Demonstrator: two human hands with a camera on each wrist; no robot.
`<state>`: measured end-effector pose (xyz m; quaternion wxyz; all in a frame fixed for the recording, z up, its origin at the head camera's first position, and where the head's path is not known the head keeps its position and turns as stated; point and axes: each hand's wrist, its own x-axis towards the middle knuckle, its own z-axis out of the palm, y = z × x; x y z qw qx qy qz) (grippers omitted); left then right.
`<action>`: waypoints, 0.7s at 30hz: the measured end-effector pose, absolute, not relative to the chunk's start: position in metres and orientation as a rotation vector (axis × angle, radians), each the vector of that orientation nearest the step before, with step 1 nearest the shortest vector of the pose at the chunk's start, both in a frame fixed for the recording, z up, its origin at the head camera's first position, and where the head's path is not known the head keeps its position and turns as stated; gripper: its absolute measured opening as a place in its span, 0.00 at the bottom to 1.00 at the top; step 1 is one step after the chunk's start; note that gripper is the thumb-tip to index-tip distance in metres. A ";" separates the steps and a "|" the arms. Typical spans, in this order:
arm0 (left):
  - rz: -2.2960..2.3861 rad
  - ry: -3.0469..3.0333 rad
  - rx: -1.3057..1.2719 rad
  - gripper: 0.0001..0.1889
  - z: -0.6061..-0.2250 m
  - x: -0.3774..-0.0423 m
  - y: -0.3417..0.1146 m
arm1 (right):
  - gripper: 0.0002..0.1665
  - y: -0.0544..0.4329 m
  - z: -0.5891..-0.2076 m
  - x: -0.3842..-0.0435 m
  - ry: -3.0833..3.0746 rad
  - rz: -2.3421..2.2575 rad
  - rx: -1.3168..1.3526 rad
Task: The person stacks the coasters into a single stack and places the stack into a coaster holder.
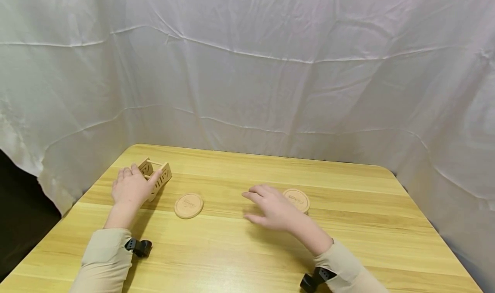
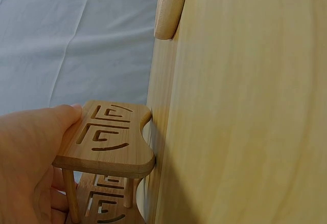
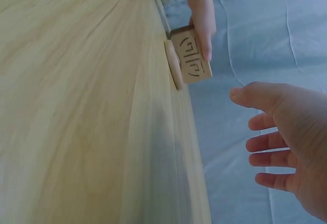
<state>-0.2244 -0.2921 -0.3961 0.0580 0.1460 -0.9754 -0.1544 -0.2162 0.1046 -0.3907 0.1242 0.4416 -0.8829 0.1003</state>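
Note:
At the table's far left, my left hand (image 1: 131, 186) grips a small wooden rack (image 1: 165, 175) with cut-out side panels joined by rods. In the left wrist view the thumb lies along one panel of the rack (image 2: 110, 137), and the fingers are on the other side, partly hidden. A round wooden coaster (image 1: 188, 206) with printed lettering lies flat to the right of the rack. My right hand (image 1: 272, 209) hovers over the middle of the table, fingers spread and holding nothing. Just behind it is a second round coaster (image 1: 297, 199), partly covered by the wrist.
The wood-grain table (image 1: 216, 258) has rounded far corners. Behind it and along both sides hangs a pale grey cloth (image 1: 247, 86). A dark gap (image 1: 19, 207) shows beyond the left edge. Each sleeve cuff carries a black wrist camera (image 1: 141, 248).

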 end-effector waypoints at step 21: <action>-0.459 -2.966 0.450 0.57 -0.398 -0.226 -0.293 | 0.35 0.061 -0.391 -0.217 -2.615 0.212 1.357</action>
